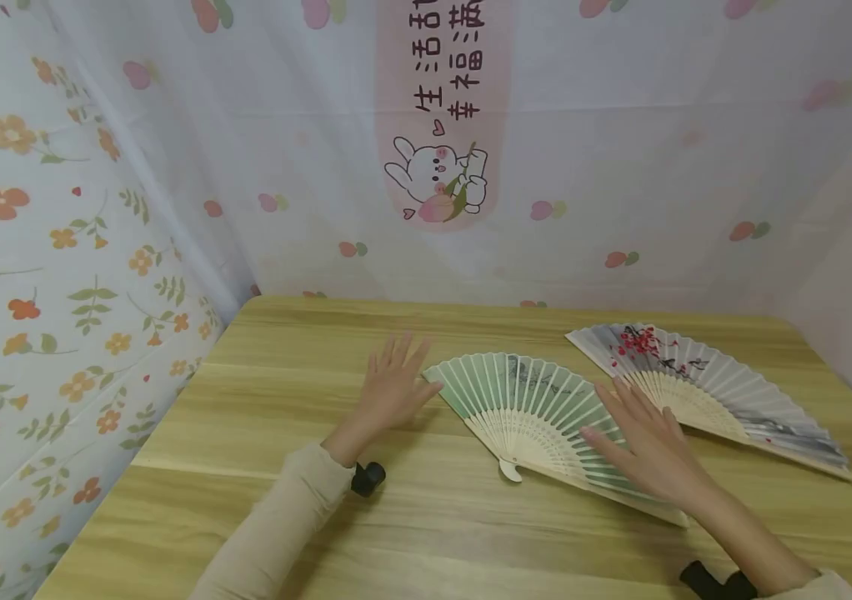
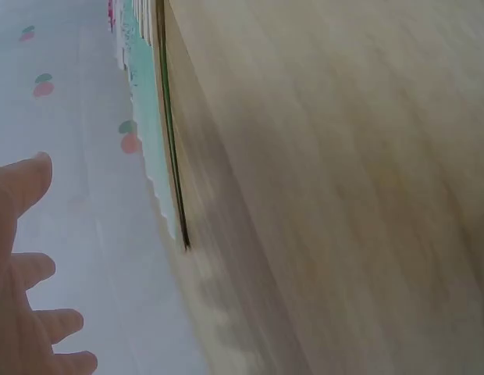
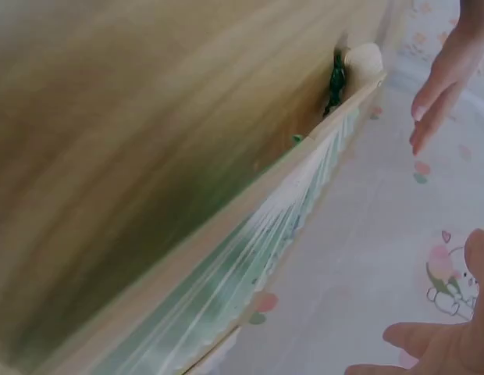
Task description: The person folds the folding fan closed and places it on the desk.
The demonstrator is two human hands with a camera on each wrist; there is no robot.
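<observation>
A green folding fan (image 1: pixel 508 392) lies spread on the wooden table, its pale ribs meeting at a pivot toward the front. Beside its left end is my left hand (image 1: pixel 393 387), fingers spread and holding nothing. My right hand (image 1: pixel 647 446) hovers over the fan's right part with straight fingers and covers some of its leaf. In the right wrist view the green fan (image 3: pixel 242 258) stretches below the right hand (image 3: pixel 453 344), a gap showing between them. The left wrist view catches the fan's edge (image 2: pixel 160 125) past the left fingers (image 2: pixel 58 324).
Behind and to the right, a second open fan (image 1: pixel 726 375), white-grey with red blossoms, lies spread on the table (image 1: pixel 246 417). A white printed curtain (image 1: pixel 306 150) hangs along the back edge, and a flowered cloth (image 1: pixel 58 292) hangs at the left.
</observation>
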